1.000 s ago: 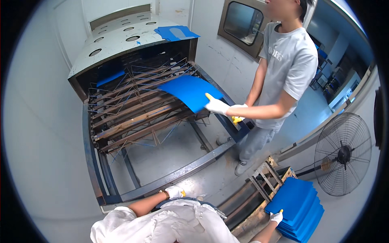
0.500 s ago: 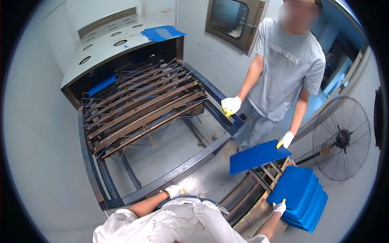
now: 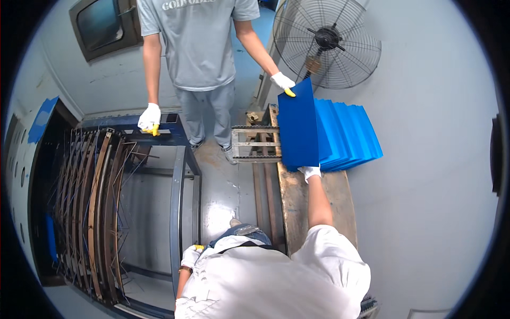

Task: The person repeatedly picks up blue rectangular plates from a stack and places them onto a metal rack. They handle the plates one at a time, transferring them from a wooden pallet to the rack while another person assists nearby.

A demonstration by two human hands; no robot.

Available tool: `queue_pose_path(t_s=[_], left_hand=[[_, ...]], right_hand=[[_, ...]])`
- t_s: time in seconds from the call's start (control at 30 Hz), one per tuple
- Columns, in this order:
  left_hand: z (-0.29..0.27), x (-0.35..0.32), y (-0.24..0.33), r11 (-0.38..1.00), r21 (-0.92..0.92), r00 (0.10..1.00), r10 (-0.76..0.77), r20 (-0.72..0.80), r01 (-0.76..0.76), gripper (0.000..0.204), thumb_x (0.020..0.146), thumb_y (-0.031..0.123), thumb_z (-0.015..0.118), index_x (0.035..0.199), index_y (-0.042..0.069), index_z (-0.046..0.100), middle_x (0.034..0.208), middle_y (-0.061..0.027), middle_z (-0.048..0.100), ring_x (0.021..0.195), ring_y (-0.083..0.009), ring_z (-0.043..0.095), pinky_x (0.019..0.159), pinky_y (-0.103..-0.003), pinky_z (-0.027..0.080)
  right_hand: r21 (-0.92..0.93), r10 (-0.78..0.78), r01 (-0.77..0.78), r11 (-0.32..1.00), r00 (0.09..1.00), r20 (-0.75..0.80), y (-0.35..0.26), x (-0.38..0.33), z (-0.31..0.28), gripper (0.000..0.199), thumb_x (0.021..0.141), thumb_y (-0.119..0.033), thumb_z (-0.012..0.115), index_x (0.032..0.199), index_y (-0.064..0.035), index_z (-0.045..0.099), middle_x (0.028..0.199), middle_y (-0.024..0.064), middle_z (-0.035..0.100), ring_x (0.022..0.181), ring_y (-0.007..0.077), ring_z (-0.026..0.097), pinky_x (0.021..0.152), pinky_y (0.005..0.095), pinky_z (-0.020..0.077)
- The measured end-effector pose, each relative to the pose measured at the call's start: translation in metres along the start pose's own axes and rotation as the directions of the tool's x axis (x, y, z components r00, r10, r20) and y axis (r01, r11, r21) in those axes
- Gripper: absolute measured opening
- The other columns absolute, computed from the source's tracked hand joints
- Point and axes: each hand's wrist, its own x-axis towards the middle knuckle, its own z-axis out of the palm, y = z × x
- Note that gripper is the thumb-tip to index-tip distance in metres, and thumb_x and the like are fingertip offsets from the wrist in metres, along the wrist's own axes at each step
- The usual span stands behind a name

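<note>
Sheet (image 3: 297, 125), blue, plastic-looking, at my 1 o'clock; probably light, bendy, slick. Best pinch: its 6 o'clock edge. My right hand (image 3: 311, 173)'s there, fingers hidden; can't tell grip. Left hand (image 3: 190, 256): can't tell.

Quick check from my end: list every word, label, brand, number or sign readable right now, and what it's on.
Pale lettering, chest of a grey short-sleeved T-shirt: partly cut off by the picture's upper edge; I don't copy wording.
Flat dark-blue sheet: none visible.
Fanned stack of bright-blue sheets: none visible.
Round black wire-cage fan: none readable; any small marking is too small to tell.
</note>
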Motion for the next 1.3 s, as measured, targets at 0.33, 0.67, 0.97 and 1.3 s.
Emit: queue_pose_path(t_s=[0.33, 0.67, 0.97, 1.3], left_hand=[[0.022, 0.04, -0.046, 0.999, 0.006, 0.998, 0.034, 0.05, -0.034, 0.01, 0.074, 0.011, 0.059, 0.08, 0.004, 0.062, 0.075, -0.0075, 0.063, 0.069, -0.016, 0.059, 0.063, -0.025, 0.045], [0.034, 0.061, -0.039, 0.997, -0.029, 0.993, 0.072, 0.093, -0.07, 0.01, 0.074, 0.012, 0.059, 0.08, 0.004, 0.062, 0.077, -0.0084, 0.063, 0.07, -0.0171, 0.059, 0.064, -0.027, 0.046], [0.025, 0.051, -0.02, 0.999, -0.038, 0.992, -0.024, 0.122, 0.028, 0.012, 0.075, 0.013, 0.058, 0.081, 0.004, 0.062, 0.078, -0.0089, 0.063, 0.07, -0.0178, 0.059, 0.064, -0.027, 0.046], [0.03, 0.052, -0.106, 0.995, -0.076, 0.994, -0.056, 0.09, 0.063, 0.017, 0.073, 0.02, 0.059, 0.082, 0.006, 0.062, 0.081, -0.0116, 0.062, 0.075, -0.0228, 0.06, 0.067, -0.03, 0.046]], right_hand=[[-0.137, 0.115, -0.108, 0.985, 0.992, 0.046, 0.044, 0.025, -0.03, 0.02, 0.08, -0.017, 0.042, 0.083, -0.0043, 0.058, 0.077, 0.0116, 0.058, 0.063, 0.0212, 0.055, 0.048, 0.0342, 0.0429], [-0.481, 0.15, -0.176, 0.859, 0.984, -0.094, 0.074, 0.049, -0.06, 0.019, 0.082, -0.024, 0.044, 0.079, -0.0089, 0.054, 0.069, 0.007, 0.056, 0.057, 0.0209, 0.05, 0.051, 0.0303, 0.0402], [-0.142, 0.133, -0.165, 0.976, 0.967, -0.217, 0.067, 0.041, -0.06, 0.031, 0.082, -0.033, 0.05, 0.069, -0.0055, 0.056, 0.054, 0.0051, 0.05, 0.045, 0.017, 0.046, 0.039, 0.0327, 0.0344], [-0.415, 0.258, -0.203, 0.887, 0.963, 0.08, 0.003, 0.007, 0.005, 0.012, 0.082, -0.01, 0.043, 0.079, -0.0048, 0.054, 0.079, 0.0066, 0.055, 0.067, 0.0215, 0.052, 0.059, 0.0309, 0.0444]])
